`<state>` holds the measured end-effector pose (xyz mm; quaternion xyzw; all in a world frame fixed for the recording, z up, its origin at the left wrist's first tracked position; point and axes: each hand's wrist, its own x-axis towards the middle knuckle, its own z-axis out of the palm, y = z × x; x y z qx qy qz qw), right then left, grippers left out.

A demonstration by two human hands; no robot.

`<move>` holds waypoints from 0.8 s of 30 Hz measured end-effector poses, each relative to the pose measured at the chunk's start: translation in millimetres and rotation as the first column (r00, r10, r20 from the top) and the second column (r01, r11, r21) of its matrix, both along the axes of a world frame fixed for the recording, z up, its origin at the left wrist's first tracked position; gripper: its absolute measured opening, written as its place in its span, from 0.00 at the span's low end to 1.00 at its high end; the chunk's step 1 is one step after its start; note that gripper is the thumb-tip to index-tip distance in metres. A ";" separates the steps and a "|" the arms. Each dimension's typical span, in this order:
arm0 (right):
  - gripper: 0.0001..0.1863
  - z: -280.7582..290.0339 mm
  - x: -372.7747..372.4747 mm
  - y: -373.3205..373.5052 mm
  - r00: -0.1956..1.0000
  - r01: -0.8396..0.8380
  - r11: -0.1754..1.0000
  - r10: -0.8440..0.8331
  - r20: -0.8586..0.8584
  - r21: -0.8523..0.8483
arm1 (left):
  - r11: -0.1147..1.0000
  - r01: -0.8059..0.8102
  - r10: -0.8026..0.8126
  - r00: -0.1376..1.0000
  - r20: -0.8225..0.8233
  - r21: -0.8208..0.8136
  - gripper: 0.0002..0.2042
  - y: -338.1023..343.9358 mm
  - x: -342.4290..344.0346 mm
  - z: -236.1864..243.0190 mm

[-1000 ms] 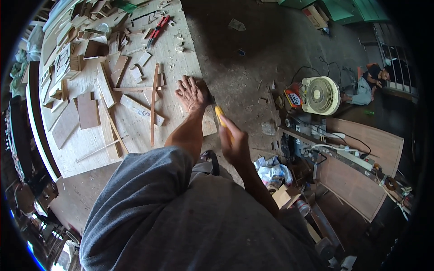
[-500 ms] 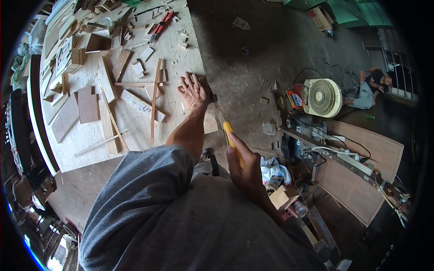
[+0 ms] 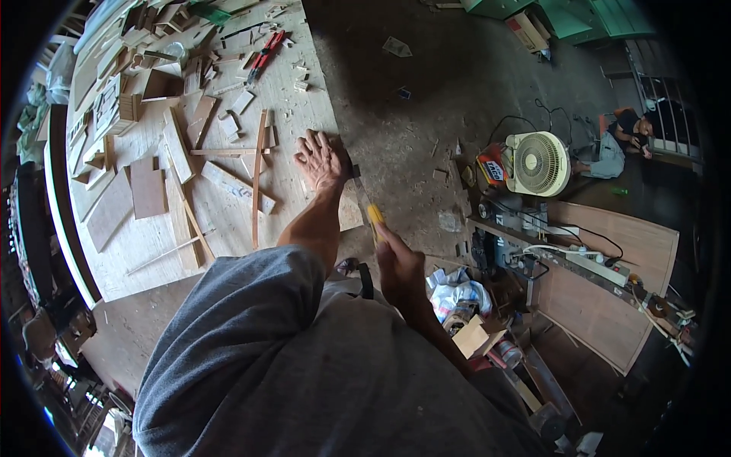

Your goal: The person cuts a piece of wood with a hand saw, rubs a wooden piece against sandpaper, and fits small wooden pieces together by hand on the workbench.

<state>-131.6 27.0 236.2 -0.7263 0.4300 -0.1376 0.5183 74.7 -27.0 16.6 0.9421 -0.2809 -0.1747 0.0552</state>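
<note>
My left hand point(image 3: 318, 161) presses down at the right edge of the plywood worktable point(image 3: 293, 103), fingers spread and slightly bent, over a small dark piece point(image 3: 346, 164) that it partly hides. My right hand point(image 3: 397, 263) grips the yellow handle point(image 3: 375, 214) of a hand saw, whose narrow metal blade point(image 3: 360, 186) runs up to that piece beside my left hand. Wood strips point(image 3: 259, 183), offcuts point(image 3: 148, 190) and red-handled pliers or cutters point(image 3: 266, 55) lie on the tabletop.
A cream box fan point(image 3: 537, 164) stands right, near a seated person point(image 3: 632, 133). Below it are a bench with machines and cords point(image 3: 518, 228), a leaning panel point(image 3: 594, 327), a white sack point(image 3: 461, 289) and an open cardboard box point(image 3: 472, 335). Green cabinets point(image 3: 571, 17) stand at top right.
My right hand and the saw moved down toward my body, then slightly back up since the middle frame. My left hand stays pressed at the table edge.
</note>
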 end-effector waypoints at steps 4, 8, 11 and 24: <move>0.23 -7.4 5.1 0.5 0.999 0.016 1.000 -0.016 0.039 -0.011 | 0.993 0.012 0.005 0.990 0.141 -0.117 0.27 8.1 -7.4 -36.2; 0.23 23.1 -16.2 9.2 1.000 -0.001 0.998 0.002 -0.012 0.060 | 1.000 0.014 -0.012 0.978 0.206 -0.008 0.25 14.3 3.5 -38.8; 0.23 7.0 -10.9 6.6 1.000 0.009 1.000 -0.009 -0.018 0.029 | 0.999 0.011 -0.005 0.985 0.175 -0.032 0.24 7.0 -0.6 -28.2; 0.23 -15.7 -1.3 -4.2 0.999 -0.009 0.997 0.012 0.043 -0.071 | 0.991 0.016 0.014 0.976 0.219 -0.131 0.25 2.4 -8.4 -33.1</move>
